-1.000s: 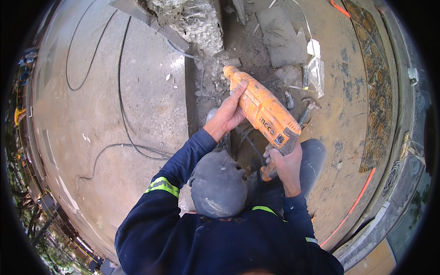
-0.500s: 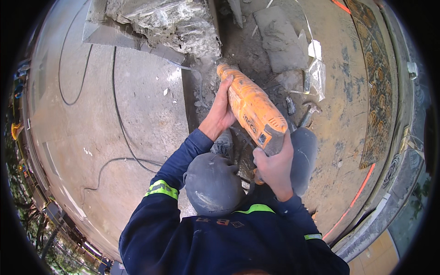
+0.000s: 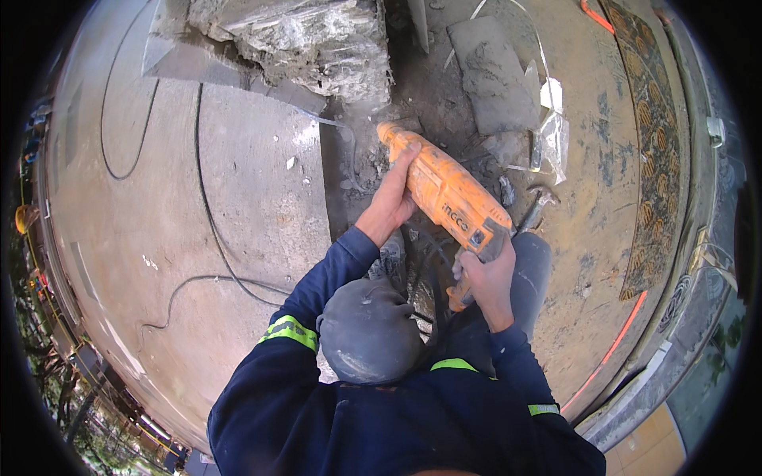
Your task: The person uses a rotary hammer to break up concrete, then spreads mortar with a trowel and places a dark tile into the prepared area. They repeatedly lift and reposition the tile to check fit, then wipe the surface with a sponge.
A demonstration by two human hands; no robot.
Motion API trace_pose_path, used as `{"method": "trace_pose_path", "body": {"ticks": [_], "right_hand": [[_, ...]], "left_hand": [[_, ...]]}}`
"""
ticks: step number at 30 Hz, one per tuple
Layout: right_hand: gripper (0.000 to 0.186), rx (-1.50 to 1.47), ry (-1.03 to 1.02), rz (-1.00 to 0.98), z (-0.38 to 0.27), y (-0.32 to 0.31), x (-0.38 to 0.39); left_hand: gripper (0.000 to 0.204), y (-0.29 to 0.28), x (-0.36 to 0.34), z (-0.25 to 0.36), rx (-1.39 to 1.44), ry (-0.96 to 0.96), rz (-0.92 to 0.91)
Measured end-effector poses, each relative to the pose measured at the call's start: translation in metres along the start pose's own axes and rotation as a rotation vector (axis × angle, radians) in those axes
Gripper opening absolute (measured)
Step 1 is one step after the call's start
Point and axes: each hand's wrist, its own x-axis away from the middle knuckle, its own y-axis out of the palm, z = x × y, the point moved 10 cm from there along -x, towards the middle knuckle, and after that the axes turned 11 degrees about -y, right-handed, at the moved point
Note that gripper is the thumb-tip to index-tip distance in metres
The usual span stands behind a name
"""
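My left hand (image 3: 391,198) is wrapped round the front part of a dusty orange demolition hammer (image 3: 452,190). At the tool's rear, my right hand (image 3: 490,278) grips the handle. The tool lies diagonally, its nose pointing away and to the left, toward a broken concrete block (image 3: 317,47) with a rough, crumbled face. Dust and rubble surround the nose; I cannot make out a bit or whether anything touches the block.
A claw hammer (image 3: 538,208) lies right of the tool. Beyond it are a broken slab (image 3: 494,75) and a piece of clear plastic (image 3: 553,139). Dark cable (image 3: 208,198) curves over the pale floor at left. A patterned mat strip (image 3: 655,159) runs along the right.
Both hands and the demolition hammer have shifted slightly right and toward me. The nose is farther from the concrete block, and more of the rear handle shows.
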Motion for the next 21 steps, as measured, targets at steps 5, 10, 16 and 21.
{"method": "trace_pose_path", "body": {"ticks": [5,10,16,21], "right_hand": [[0.059,-0.11,-0.008,-0.121,-0.009,0.001,0.009],[0.055,-0.111,-0.022,-0.059,0.008,-0.035,0.068],[0.049,-0.151,-0.02,-0.04,0.018,-0.044,0.062],[0.045,-0.091,-0.128,-0.093,0.001,-0.017,0.009]], "left_hand": [[0.058,0.009,0.007,-0.007,0.02,0.044,0.044],[0.061,0.012,0.04,-0.054,-0.103,-0.007,0.042],[0.064,0.017,0.041,-0.048,-0.22,-0.009,0.035],[0.066,0.016,0.015,-0.006,-0.153,0.095,-0.009]]}}
